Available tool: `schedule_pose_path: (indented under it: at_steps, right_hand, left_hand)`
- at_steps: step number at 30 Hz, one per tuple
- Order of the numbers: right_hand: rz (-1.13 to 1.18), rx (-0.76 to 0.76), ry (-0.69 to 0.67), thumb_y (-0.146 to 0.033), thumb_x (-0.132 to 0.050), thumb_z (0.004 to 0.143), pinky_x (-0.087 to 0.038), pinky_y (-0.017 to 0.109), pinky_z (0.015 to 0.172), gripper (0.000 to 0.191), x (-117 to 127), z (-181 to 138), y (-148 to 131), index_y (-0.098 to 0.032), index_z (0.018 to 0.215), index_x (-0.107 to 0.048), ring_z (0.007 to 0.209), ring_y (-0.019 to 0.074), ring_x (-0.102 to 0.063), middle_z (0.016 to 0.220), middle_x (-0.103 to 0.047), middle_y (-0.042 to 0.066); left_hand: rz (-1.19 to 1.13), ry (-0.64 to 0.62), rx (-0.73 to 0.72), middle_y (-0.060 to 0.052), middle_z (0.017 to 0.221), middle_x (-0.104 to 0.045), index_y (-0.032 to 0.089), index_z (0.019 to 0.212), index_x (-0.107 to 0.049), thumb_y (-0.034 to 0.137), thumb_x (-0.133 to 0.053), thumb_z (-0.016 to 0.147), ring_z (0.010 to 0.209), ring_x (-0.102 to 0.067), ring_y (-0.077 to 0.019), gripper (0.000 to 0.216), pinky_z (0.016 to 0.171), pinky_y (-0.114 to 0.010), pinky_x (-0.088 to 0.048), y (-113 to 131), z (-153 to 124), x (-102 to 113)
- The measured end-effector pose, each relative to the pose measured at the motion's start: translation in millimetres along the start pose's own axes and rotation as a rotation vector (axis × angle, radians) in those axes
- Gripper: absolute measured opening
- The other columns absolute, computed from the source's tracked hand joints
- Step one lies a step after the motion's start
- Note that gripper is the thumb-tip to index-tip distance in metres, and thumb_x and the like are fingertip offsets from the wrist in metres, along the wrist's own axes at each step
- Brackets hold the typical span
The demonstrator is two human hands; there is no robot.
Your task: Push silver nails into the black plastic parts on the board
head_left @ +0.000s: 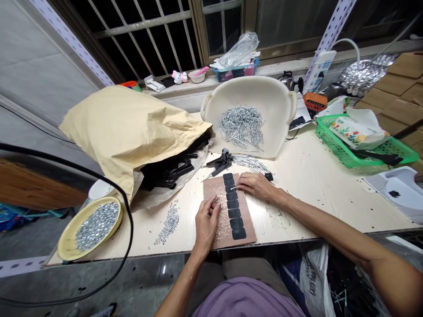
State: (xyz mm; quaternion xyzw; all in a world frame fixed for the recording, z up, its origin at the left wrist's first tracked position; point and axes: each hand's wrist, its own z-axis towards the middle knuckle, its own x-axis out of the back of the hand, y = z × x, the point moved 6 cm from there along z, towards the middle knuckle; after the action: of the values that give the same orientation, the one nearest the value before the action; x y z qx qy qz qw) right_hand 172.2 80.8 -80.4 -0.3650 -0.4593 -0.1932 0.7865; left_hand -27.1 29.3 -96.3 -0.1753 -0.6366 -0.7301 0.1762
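our right hand (256, 185) grip pinches a pin (233, 188) over the board (246, 220) | we judge it light, stiff, slippery: hold mid-shank | left hand (205, 220) curled on board, grip unclear

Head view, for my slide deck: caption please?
Right hand touches black pieces lined on a board; left hand rests beside.

And the right grip (256, 185) pinches what looks like a small metal pin (233, 188) at the row of black pads (233, 206) on the brown board (246, 215). Over there the left grip (205, 222) rests curled on the board's left side. Behind, loose pins (243, 125) lie in the white tray (280, 94) on the surface (313, 185).
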Motion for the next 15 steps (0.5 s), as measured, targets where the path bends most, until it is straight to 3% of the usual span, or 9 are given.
schedule_pose_path:
  at_steps: [4, 9, 13, 15]
  right_hand:
    - [0.043, 0.089, -0.045, -0.033, -0.042, 0.095, -0.044, 0.025, 0.068, 0.028, -2.4, -4.8, -11.2, -0.017, 0.091, -0.065, 0.078, 0.0122, -0.055, 0.085, -0.062, 0.003]
    - [-0.004, -0.005, 0.080, -0.030, -0.040, 0.095, -0.045, 0.025, 0.062, 0.030, -2.6, -7.6, -7.2, -0.016, 0.085, -0.065, 0.074, 0.0124, -0.053, 0.080, -0.061, 0.004]
    - [-0.001, 0.267, -0.098, -0.019, -0.034, 0.096, -0.042, 0.022, 0.055, 0.033, -16.3, -28.8, -41.5, -0.019, 0.082, -0.064, 0.068, 0.0106, -0.050, 0.072, -0.059, 0.000]
    - [0.018, 0.311, -0.151, -0.019, -0.033, 0.097, -0.041, 0.021, 0.054, 0.034, -15.1, -28.1, -46.3, -0.019, 0.082, -0.063, 0.068, 0.0098, -0.050, 0.073, -0.059, -0.001]
  left_hand:
    - [-0.029, 0.008, 0.007, -0.003, 0.086, -0.059, 0.022, 0.114, -0.063, 0.034, -0.058, 0.082, 0.069, -0.053, -0.0132, 0.035, 0.069, -0.026, -0.044, 0.3, 0.3, -0.4]
    - [-0.021, 0.016, 0.010, -0.003, 0.086, -0.059, 0.022, 0.116, -0.062, 0.034, -0.056, 0.084, 0.071, -0.054, -0.0135, 0.035, 0.070, -0.026, -0.044, 0.4, -1.0, 0.0]
    - [0.037, 0.009, 0.001, -0.004, 0.087, -0.059, 0.021, 0.119, -0.059, 0.033, -0.053, 0.086, 0.073, -0.055, -0.0143, 0.036, 0.070, -0.026, -0.044, -0.5, -2.5, 0.2]
    - [0.077, -0.002, -0.010, -0.005, 0.090, -0.060, 0.021, 0.121, -0.058, 0.032, -0.050, 0.087, 0.076, -0.056, -0.0153, 0.036, 0.072, -0.027, -0.045, 0.4, -2.6, 0.1]
